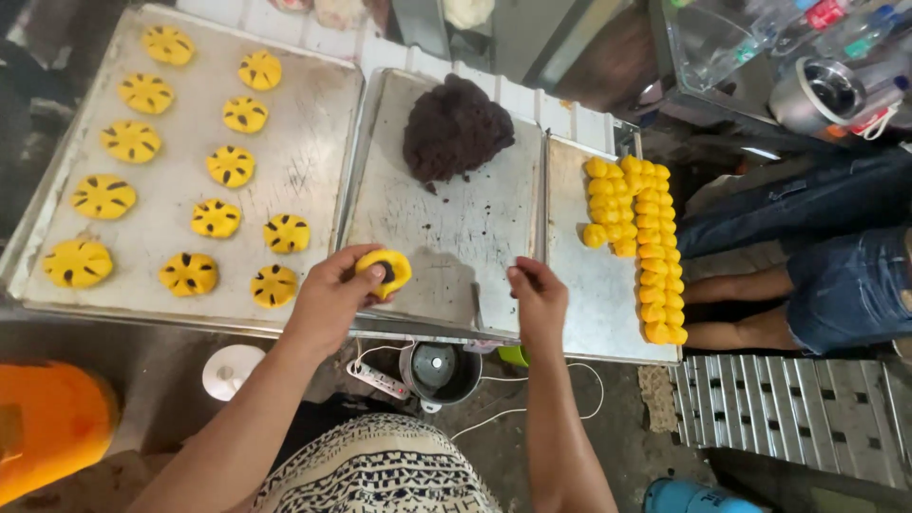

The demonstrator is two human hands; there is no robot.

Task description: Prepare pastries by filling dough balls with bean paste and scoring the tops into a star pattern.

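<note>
My left hand (334, 290) cups a round of yellow dough (385, 270) with a dark dab of filling in its middle, fingers curled under it and the thumb pressing on its top; it sits just over the near edge of the middle tray (446, 256), which I take as my mark for everything else. My right hand (537, 296) hovers just right of the dough, over the same near edge, fingers drawn narrow and pinched together, though whether a crumb of filling sits between the tips I cannot tell from this angle. The risk I see is the dark filling squeezing out past the rim if my thumb bears down too hard while the dough is still open, which would smear the yellow, and the piece is held right at the tray's lip, so a loose grip could drop it toward the floor clutter below. At the far end of the middle tray lies the big mound of dark filling (456, 128), with a bare scratched stretch between it and my hands. Left of the middle tray is a larger tray (313, 161) carrying rows of finished yellow pieces with dark slits (231, 165). Right of it, a narrower tray (589, 294) holds a column of small yellow dough balls (648, 247). Below the middle tray's near edge stand a small metal pot (442, 372), a power strip (378, 380) and a trailing white cord. Further right of the trays, another person's legs in denim shorts (836, 285) crowd that side.
</note>
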